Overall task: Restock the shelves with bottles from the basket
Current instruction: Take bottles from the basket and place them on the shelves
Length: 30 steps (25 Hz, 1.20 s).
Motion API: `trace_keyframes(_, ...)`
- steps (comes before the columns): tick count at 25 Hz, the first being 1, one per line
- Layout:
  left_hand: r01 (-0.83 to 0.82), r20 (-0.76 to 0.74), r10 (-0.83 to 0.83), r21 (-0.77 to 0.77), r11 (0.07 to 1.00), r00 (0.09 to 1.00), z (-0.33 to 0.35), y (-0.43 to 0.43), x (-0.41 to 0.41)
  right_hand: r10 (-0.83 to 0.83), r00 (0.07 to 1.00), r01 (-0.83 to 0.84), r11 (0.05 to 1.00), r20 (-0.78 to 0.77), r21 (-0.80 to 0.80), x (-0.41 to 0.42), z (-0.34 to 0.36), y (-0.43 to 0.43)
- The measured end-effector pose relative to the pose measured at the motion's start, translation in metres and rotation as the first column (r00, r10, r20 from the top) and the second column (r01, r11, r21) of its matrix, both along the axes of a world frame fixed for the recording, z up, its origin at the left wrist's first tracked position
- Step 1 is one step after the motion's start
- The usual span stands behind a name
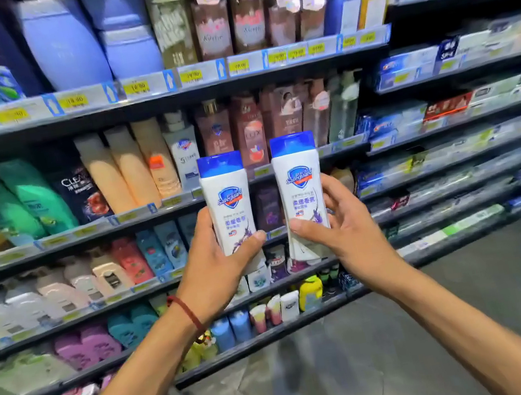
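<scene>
We stand facing the shelves (263, 61). Our left hand (217, 274) grips the left bottle (228, 203) and our right hand (345, 234) grips the right bottle (300, 187). Both are upright, raised side by side before the shelves, apart.

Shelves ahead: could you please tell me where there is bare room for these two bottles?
Little shows. A dark gap, possibly free, sits between the clear bottles and the toothpaste boxes. The spot behind the held bottles is hidden. Elsewhere the shelves stand packed front to front.
</scene>
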<state>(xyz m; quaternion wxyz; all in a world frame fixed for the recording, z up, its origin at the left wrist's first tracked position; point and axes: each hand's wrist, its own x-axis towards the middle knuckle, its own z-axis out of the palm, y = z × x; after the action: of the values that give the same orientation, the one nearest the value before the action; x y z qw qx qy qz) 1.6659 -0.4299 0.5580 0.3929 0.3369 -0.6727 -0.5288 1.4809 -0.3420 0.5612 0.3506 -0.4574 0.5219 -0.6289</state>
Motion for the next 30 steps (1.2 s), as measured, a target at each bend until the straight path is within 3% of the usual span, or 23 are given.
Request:
trace_keyframes(11, -0.008, -0.085, -0.015, -0.262, 0.965, 0.996, 0.125, -0.166, -0.131, -0.025, 0.995, -0.001, 0.962, -0.092, -0.275, -0.130, 0.138, -0.144)
trace_keyframes(16, -0.135, -0.158, 0.070, -0.449, 0.883, 0.985, 0.182, -0.217, -0.174, 0.004, 0.993, -0.050, 0.922, -0.120, -0.383, -0.176, 0.186, -0.212)
trace_keyframes(22, -0.292, -0.315, 0.154, -0.456, 0.841, 0.937, 0.256, -0.233, -0.207, 0.116, 0.985, -0.163, 0.865, -0.126, -0.475, -0.226, 0.241, -0.267)
trace_keyframes(30, -0.372, -0.362, 0.207, -0.474, 0.798, 0.909, 0.315, -0.246, -0.217, 0.304, 0.939, -0.345, 0.795, -0.163, -0.498, -0.235, 0.296, -0.308)
